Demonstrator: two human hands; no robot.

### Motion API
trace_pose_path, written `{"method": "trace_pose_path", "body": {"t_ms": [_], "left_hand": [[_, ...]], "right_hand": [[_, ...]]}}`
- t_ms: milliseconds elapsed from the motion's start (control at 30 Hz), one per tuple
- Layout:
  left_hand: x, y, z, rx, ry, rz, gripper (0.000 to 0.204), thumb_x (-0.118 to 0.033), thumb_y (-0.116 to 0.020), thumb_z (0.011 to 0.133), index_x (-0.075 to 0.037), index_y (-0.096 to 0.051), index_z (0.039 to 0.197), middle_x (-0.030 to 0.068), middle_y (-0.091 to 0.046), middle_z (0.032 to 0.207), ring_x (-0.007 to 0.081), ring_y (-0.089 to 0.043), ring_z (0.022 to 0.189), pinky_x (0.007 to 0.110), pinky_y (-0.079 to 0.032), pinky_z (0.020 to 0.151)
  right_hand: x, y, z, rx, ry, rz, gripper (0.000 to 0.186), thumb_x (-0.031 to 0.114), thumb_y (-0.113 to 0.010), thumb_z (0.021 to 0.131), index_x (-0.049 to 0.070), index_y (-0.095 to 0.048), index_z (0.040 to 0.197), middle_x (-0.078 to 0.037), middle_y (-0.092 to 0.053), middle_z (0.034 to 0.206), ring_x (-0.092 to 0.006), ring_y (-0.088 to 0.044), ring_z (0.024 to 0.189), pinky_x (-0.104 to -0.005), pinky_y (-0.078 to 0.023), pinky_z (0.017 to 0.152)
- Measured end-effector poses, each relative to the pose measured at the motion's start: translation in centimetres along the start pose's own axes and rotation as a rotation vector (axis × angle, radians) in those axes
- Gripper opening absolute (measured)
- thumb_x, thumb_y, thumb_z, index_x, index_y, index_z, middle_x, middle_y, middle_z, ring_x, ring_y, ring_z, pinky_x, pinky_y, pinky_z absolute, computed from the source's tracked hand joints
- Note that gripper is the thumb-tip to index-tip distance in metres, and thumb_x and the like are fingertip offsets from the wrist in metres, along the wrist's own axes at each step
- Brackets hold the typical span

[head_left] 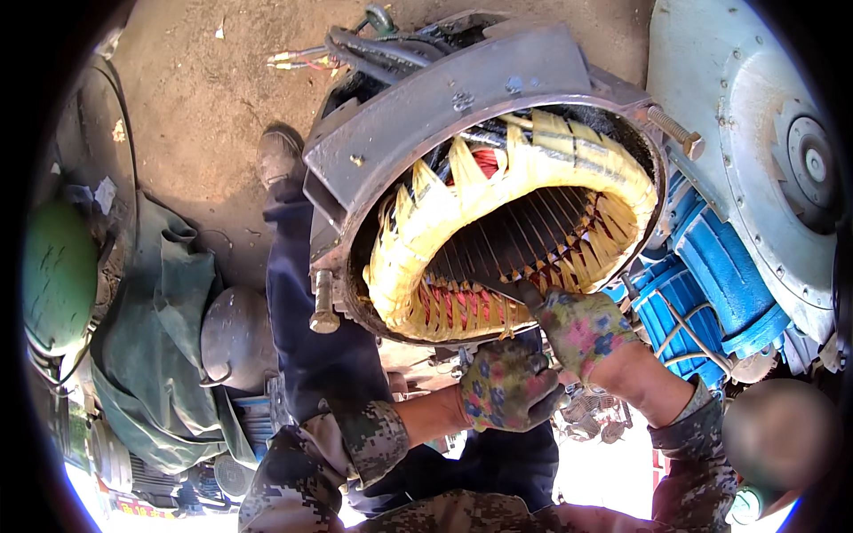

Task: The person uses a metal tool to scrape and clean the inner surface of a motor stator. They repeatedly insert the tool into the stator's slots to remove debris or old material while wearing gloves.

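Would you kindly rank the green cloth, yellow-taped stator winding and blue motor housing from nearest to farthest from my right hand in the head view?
1. Yellow-taped stator winding: at your right hand.
2. Blue motor housing: right side.
3. Green cloth: far left.

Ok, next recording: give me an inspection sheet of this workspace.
Surface: brown ground.
Job's things: grey motor housing containing a yellow-taped stator winding; red shows between the wraps.
Clutter: crumpled green sheet at left; blue ribbed motor casing at right.
Hands: gloved right hand at the winding's lower inner edge; gloved left hand curled below the housing, contents hidden.
Cables: thick dark leads at the housing's top.
Surroundings: large grey round casing at right.
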State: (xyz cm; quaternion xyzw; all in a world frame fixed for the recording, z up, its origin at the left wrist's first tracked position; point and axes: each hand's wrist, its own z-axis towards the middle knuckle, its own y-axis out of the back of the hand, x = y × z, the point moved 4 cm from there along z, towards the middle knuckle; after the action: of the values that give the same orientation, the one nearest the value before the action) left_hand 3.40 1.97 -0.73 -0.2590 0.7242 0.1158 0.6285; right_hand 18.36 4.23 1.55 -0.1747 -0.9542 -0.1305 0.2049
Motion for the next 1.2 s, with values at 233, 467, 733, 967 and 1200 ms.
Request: {"method": "trace_pose_path", "body": {"t_ms": [233, 467, 733, 967, 1200], "left_hand": [[3.0, 1.3, 1.3, -0.344, 0.159, 0.085, 0.088, -0.051, -0.074, 0.082, 0.007, -0.042, 0.141, 0.0312, -0.047, 0.135, 0.0492, -0.042, 0.133, 0.06, -0.034, 0.113], [4.1, 0.6, 1.4, -0.308, 0.156, 0.076, 0.093, -0.058, -0.07, 0.083, 0.01, -0.042, 0.14, 0.0312, -0.048, 0.134, 0.0494, -0.045, 0.128, 0.061, -0.03, 0.114], [2.8, 0.8, 1.2, -0.202, 0.216, 0.078, 0.097, -0.059, -0.071, 0.081, 0.011, -0.041, 0.14, 0.0306, -0.048, 0.133, 0.0492, -0.046, 0.126, 0.062, -0.03, 0.115], [2.3, 1.1, 1.4, -0.131, 0.268, 0.076, 0.099, -0.059, -0.073, 0.079, 0.012, -0.041, 0.14, 0.03, -0.048, 0.133, 0.0491, -0.046, 0.125, 0.062, -0.029, 0.115], [2.7, 1.5, 1.6, -0.192, 0.256, 0.018, 0.087, -0.05, -0.071, 0.087, 0.009, -0.038, 0.143, 0.0303, -0.049, 0.134, 0.0481, -0.047, 0.126, 0.055, -0.034, 0.113]], "right_hand": [[-0.3, -0.9, 1.5, 0.087, 0.086, 0.095, 0.033, 0.024, -0.066, 0.086, 0.007, -0.067, 0.114, -0.012, -0.068, 0.103, -0.0326, -0.068, 0.096, -0.0425, -0.055, 0.082], [-0.2, -0.9, 1.5, 0.108, 0.061, 0.141, 0.033, 0.024, -0.067, 0.086, 0.007, -0.067, 0.114, -0.013, -0.068, 0.105, -0.0327, -0.068, 0.098, -0.0423, -0.055, 0.083], [-0.4, -0.5, 0.5, 0.129, 0.034, 0.179, 0.034, 0.024, -0.068, 0.086, 0.007, -0.067, 0.114, -0.013, -0.068, 0.106, -0.0328, -0.067, 0.099, -0.042, -0.054, 0.085], [-0.4, -0.5, 0.7, 0.149, 0.038, 0.187, 0.034, 0.025, -0.068, 0.086, 0.007, -0.067, 0.115, -0.013, -0.068, 0.107, -0.0329, -0.067, 0.101, -0.0417, -0.054, 0.086], [-0.5, -0.5, -0.2, 0.168, 0.012, 0.192, 0.034, 0.025, -0.069, 0.086, 0.007, -0.067, 0.115, -0.013, -0.068, 0.109, -0.033, -0.067, 0.102, -0.0415, -0.054, 0.088]]}}
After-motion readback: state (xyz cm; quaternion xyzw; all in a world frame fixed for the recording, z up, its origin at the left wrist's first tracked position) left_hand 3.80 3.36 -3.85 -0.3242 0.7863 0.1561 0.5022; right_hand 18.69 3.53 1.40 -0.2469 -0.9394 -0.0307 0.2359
